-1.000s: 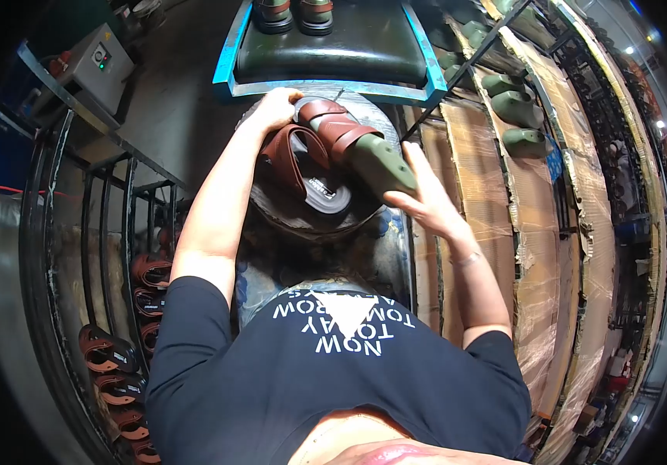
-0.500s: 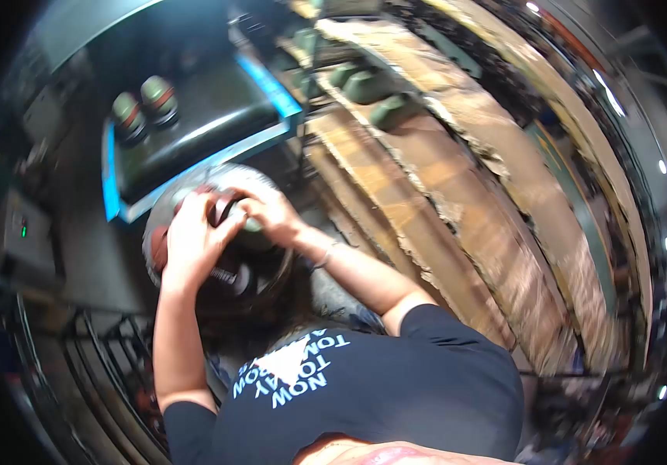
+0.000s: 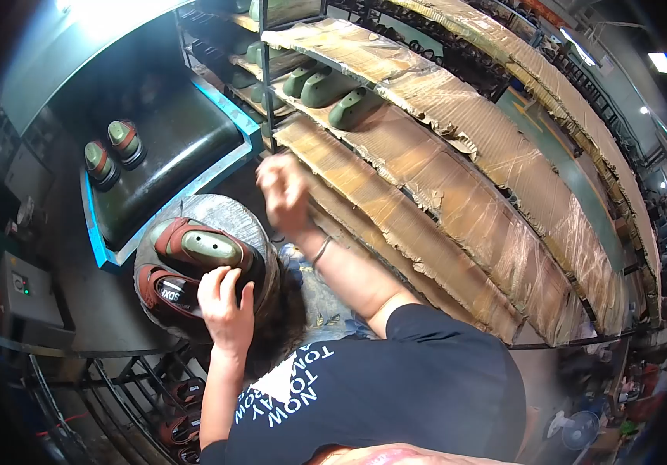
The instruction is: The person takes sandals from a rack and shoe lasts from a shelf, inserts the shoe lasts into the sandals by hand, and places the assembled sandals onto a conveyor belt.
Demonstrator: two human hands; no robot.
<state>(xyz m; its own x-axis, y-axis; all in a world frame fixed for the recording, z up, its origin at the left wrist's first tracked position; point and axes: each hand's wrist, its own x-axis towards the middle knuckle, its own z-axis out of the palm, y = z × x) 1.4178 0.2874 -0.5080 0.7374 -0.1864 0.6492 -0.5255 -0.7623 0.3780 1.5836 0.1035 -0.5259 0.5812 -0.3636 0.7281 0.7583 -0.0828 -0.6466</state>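
Note:
On a round, worn grey work surface (image 3: 225, 208) lie two reddish-brown sandals. A green shoe last (image 3: 213, 246) with two holes fills one strapped sandal (image 3: 169, 240). The other sandal (image 3: 164, 291) is without a last, and white lettering shows on its dark insole. My left hand (image 3: 226, 310) curls its fingers at the near end of the sandal with the last, thumb apart. Raised beyond the round surface, toward the shelves, is my right hand (image 3: 283, 192). It is blurred, with fingers bent, and nothing can be made out in it.
A black padded surface with a blue edge (image 3: 229, 116) carries two sandals on green lasts (image 3: 122, 139). Cardboard-lined shelves (image 3: 426, 178) on the right hold several green lasts (image 3: 353, 108). A control box (image 3: 31, 287) and black rails (image 3: 105, 380) are on the left.
Both hands were together over a sandal on the round surface. My right hand has moved away toward the shelves, while my left stays at the sandal. The head view has shifted.

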